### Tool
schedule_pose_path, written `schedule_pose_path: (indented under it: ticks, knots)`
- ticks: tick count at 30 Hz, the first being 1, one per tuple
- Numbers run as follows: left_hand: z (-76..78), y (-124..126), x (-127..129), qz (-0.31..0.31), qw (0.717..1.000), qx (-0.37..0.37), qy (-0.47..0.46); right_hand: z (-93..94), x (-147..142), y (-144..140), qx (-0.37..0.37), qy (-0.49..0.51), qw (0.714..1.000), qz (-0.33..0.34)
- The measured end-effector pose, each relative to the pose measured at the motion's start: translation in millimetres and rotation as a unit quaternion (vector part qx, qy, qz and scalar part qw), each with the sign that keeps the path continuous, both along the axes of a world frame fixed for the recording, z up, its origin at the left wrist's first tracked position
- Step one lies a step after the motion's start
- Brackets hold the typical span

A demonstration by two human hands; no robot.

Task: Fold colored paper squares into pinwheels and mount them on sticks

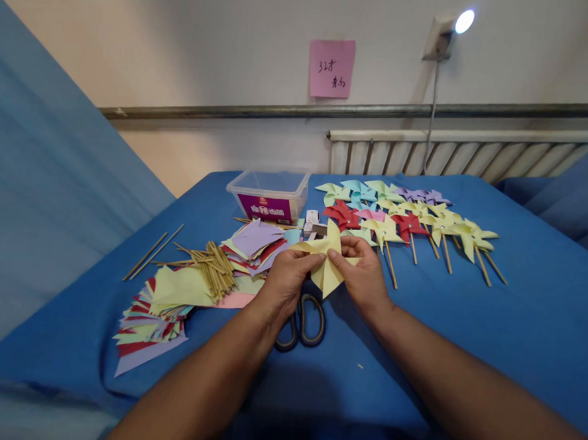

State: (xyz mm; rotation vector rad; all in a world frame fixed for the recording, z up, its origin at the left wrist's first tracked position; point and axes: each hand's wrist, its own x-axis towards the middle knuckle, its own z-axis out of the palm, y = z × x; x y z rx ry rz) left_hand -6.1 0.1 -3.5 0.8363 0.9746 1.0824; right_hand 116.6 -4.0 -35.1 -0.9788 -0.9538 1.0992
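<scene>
The worktop (532, 314) is offering passage at middle right; pinwheels (407, 227) are obstructing right of centre, scissors (301, 327) below centre.

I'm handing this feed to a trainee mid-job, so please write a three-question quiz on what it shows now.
1. True or false: the left hand and right hand both hold the pale yellow paper pinwheel.
2. Fill in: a pair of dark ____ lies on the blue cloth, partly hidden by the left hand.
3. Seen from the camera, where do the pinwheels on sticks lie relative to the clear plastic box? A: inside it; B: left of it; C: right of it.

Key: 1 true; 2 scissors; 3 C.
</scene>
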Motion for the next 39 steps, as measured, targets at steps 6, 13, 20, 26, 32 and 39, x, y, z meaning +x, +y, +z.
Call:
schedule_pose_path:
  ticks: [6, 13, 20, 26, 32, 39]
  knots:
    - [10.5, 6.0, -10.7, 0.064, 0.997, 0.004, -0.045, 3.9, 10.7, -8.3, 0.154, -0.165, 0.974, -0.008]
    - [9.8, 8.1, -14.9, 0.066, 0.996, 0.012, -0.066, 12.3, 8.6, -14.3, 0.206, -0.252, 0.945, 0.038]
    - [9.8, 4.4, -9.7, 0.019, 1.000, 0.002, -0.010, 4.8, 8.9, -7.6, 0.152, -0.202, 0.967, 0.007]
    - [7.2, 3.1, -7.1, 0.004, 1.000, 0.001, -0.007, 1.1, 10.5, -3.8, 0.136, -0.211, 0.967, -0.033]
    - [-1.1, 6.3, -7.9, 0.008, 1.000, -0.002, 0.019, 0.3, 10.4, -1.1, 0.128, -0.232, 0.962, -0.065]
    - [-3.6, 7.2, -9.5, 0.007, 0.999, 0.016, 0.028, 3.1, 10.3, -1.2, 0.123, -0.243, 0.960, -0.061]
